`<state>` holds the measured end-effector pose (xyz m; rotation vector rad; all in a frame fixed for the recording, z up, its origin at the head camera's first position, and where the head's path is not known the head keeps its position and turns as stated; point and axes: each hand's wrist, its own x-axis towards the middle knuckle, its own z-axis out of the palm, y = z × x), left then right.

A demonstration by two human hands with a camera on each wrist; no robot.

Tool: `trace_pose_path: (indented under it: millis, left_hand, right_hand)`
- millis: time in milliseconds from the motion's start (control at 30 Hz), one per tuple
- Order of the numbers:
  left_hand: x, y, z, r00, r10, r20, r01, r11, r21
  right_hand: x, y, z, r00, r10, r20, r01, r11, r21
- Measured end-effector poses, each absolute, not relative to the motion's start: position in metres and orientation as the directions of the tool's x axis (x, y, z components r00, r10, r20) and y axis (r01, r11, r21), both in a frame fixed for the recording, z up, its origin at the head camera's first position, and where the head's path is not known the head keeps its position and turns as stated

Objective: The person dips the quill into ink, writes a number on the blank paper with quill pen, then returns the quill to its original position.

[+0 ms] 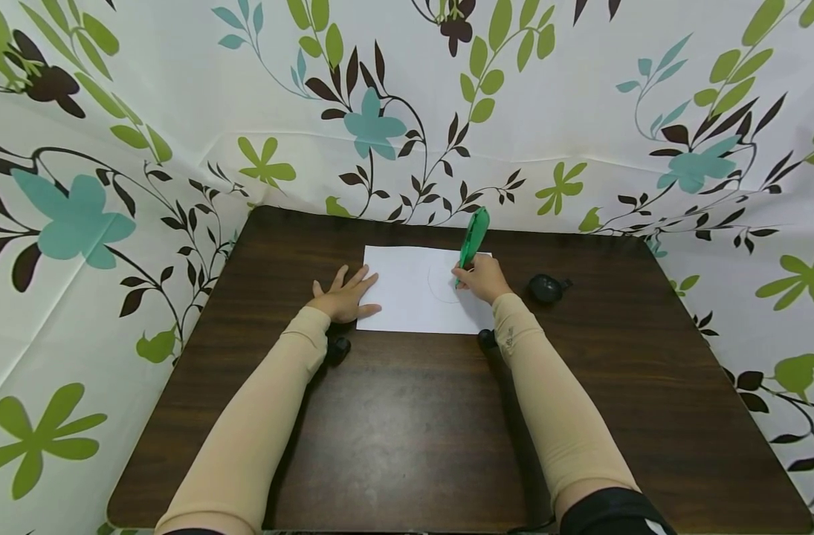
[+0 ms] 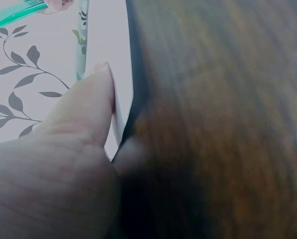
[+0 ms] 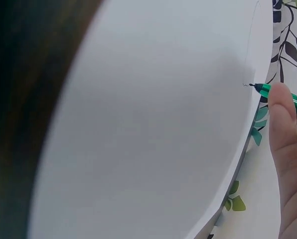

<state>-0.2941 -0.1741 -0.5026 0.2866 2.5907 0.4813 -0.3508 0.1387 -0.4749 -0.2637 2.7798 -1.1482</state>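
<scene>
A sheet of white paper (image 1: 407, 305) lies on the dark wooden table, with a thin round outline drawn on its right half. My left hand (image 1: 343, 299) rests with spread fingers at the paper's left edge; its thumb (image 2: 83, 107) lies on the sheet in the left wrist view. Between the thumb and fingers of my right hand (image 1: 485, 278) is a green pen (image 1: 474, 236) with a broad, leaf-like top end. Its dark tip meets the paper beside a short squiggle in the right wrist view, where the right thumb (image 3: 283, 124) presses along the barrel.
A small round black object (image 1: 546, 288) with a nub sits on the table (image 1: 413, 431) to the right of my right hand. Behind the table hangs a white cloth (image 1: 420, 67) printed with leaves and flowers. Dark devices show under both wrists.
</scene>
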Motion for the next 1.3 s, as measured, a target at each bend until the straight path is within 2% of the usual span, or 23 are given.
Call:
trace_pose_path:
  millis: [1300]
  left_hand:
    - [-0.287,-0.174,-0.495,-0.87,0.311,-0.383,0.154,0.908,0.389]
  right_hand:
    - [-0.356,0.129,-0.477,-0.976,-0.214,-0.046,-0.113,0.673,-0.731]
